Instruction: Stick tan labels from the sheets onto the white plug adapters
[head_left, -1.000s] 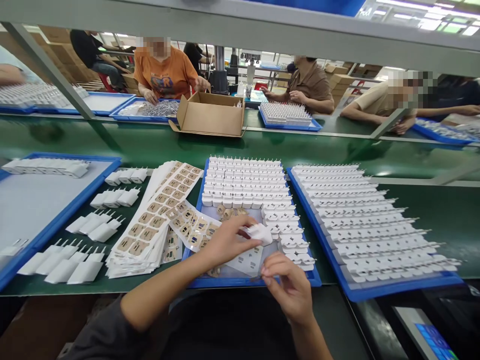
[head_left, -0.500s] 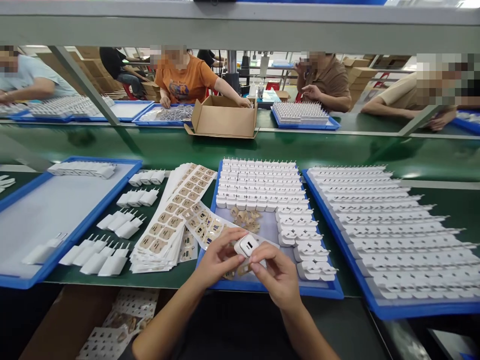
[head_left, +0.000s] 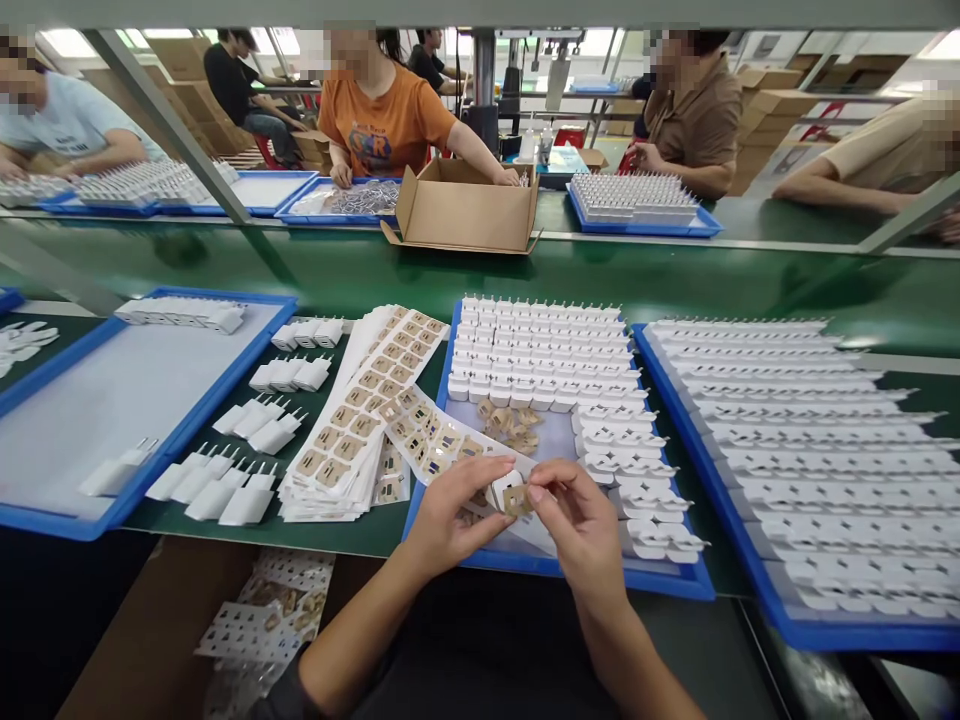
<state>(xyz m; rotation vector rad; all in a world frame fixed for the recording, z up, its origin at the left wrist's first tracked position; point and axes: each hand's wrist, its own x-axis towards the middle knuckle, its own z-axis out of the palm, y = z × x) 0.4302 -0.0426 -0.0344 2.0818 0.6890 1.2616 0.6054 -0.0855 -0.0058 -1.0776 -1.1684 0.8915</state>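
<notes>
**Sticker Meeting Charger Face**

Held low over the near edge of the middle tray: one white charger, port face turned up. Clamped by the left hand, thumb on top and fingers closed beneath. Pinched in the right hand, thumb and forefinger together: a small tan sticker, touching the charger's face at its 4 o'clock corner.

Judged as the sticking step, with the sticker only partly on. Calls next for squaring its cut-outs over the ports and pressing flat, without a crease.

Just beyond at 12 o'clock, a small heap of tan scraps on the tray floor. Further at 12, upright chargers in tight rows, prongs up. At 2 o'clock, more lying on their sides in a column. At 10 o'clock, a loose sticker sheet overlapping the tray rim, and past it a fanned stack of sheets on the green table.

At 9 o'clock, clusters of chargers lying flat, prongs pointing away, beside the left tray, mostly bare. At 3 o'clock, the right tray, packed with rows. At 7 o'clock, below the table edge, used sheets in a brown box.

Far at 12, across the table, an open carton and a co-worker in orange reaching into it.
</notes>
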